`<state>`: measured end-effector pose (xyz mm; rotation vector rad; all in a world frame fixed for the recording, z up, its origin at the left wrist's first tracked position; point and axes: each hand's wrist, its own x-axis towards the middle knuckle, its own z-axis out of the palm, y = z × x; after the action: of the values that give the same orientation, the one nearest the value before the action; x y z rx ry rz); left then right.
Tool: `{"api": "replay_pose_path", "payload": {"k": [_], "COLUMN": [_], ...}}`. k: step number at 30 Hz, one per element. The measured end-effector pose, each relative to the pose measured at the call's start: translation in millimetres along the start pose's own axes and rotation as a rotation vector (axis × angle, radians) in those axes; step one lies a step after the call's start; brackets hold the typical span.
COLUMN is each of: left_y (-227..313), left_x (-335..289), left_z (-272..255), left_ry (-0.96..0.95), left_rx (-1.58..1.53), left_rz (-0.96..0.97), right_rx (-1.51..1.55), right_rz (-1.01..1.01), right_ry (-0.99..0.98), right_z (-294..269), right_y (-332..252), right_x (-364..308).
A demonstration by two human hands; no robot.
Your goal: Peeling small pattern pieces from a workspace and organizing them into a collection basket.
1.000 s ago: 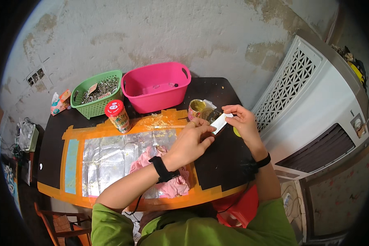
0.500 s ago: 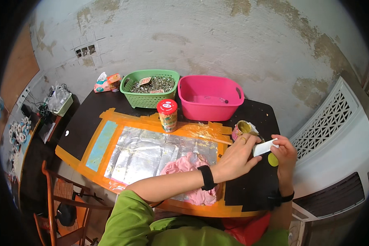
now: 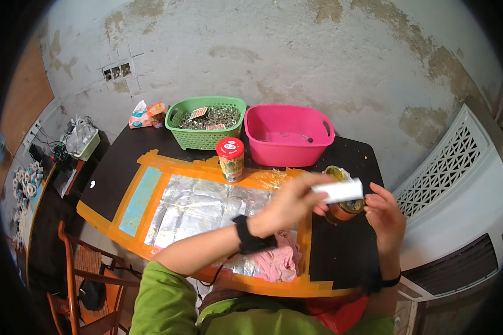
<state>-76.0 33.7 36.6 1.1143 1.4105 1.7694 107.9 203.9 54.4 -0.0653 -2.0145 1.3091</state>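
Note:
My left hand (image 3: 289, 205) is closed on one end of a small white rectangular piece (image 3: 342, 191), blurred by motion, above the table's right side. Under it stands a round brownish container (image 3: 345, 212), partly covered by the piece. My right hand (image 3: 386, 216) has its fingers apart just right of that container; whether they touch it I cannot tell. Behind the white piece is an open can (image 3: 335, 172) with yellowish contents. A crumpled pink cloth (image 3: 278, 259) lies below my left wrist, on the foil-covered mat (image 3: 193, 209) edged with orange tape.
At the back are a green basket (image 3: 206, 138) of small metal pieces and a pink tub (image 3: 289, 152). A red-lidded cup (image 3: 231, 162) stands before them. A tissue pack (image 3: 140, 116) sits at the back left. A wooden chair (image 3: 103, 290) is left; a white air cooler (image 3: 458, 223) is right.
My left hand has drawn back leftward, carrying the white piece out of my right hand's fingers. My right hand has let go of it and its fingers have spread. The brownish container now shows.

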Motion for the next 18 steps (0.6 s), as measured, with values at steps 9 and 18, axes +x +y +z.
{"api": "replay_pose_path", "payload": {"k": [9,18], "left_y": [15.2,2.9], "left_x": [25.9,32.8], "left_z": [-236.2,-321.8], "left_ry": [0.733,0.934], "left_rx": [0.229,0.322], "left_rz": [0.077,-0.150], "right_rx": [-0.076,-0.168], "right_rz": [0.146,0.222], "right_ry": [0.222,0.204], "right_z": [-34.5,-30.3], "right_y": [-5.5,-23.2], "right_x": [-61.2,-99.2]}}
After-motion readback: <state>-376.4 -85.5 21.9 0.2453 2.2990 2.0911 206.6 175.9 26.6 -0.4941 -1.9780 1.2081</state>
